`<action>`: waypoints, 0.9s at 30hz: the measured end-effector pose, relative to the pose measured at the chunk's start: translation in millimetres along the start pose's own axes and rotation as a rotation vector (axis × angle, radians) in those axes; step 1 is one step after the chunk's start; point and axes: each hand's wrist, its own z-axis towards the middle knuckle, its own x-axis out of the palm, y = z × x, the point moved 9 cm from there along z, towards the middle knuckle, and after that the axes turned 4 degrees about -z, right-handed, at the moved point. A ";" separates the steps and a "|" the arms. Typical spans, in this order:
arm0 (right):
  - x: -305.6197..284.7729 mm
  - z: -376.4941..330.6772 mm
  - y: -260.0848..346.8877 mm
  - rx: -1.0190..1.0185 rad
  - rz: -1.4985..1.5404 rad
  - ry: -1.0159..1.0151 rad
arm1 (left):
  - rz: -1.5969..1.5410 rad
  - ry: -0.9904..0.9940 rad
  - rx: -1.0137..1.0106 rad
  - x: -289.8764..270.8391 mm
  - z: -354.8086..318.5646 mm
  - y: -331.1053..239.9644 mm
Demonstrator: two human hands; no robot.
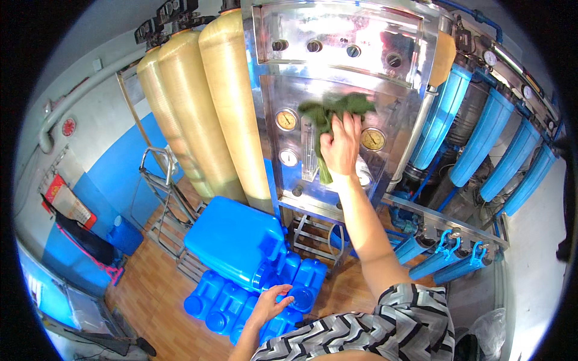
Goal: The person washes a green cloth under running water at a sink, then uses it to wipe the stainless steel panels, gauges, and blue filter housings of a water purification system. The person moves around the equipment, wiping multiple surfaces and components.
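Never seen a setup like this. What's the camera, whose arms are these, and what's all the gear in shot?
It is one view from a wide fisheye camera worn on a person's head, looking down and forward, so straight edges bend near the rim. Both arms are the wearer's own.

The right hand presses a green cloth against a shiny metal panel that carries round gauges and knobs. The left hand is lower down, fingers resting on the cap of one of the blue plastic jugs stacked on the wooden floor.

Left of the panel stand three tall tan tanks. To the right is a slanted row of blue cylinder housings with pipes.
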 end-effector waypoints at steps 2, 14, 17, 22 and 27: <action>-0.1 9.9 6.3 -0.167 0.031 -0.073 | -0.031 -0.020 -0.006 -0.5 1.2 -1.6; 27.6 7.9 45.6 -0.166 0.137 0.022 | 0.009 0.003 -0.067 5.8 -4.8 -7.1; 40.1 11.6 54.3 -0.286 0.121 0.020 | -0.025 -0.044 -0.032 2.7 -2.7 -11.7; 34.7 -28.5 45.1 -0.393 0.221 -0.004 | 0.005 -0.064 -0.002 2.3 -12.6 -13.1; 66.4 -100.5 31.9 -0.467 0.134 0.251 | -0.009 -0.040 -0.002 6.0 -21.3 -16.2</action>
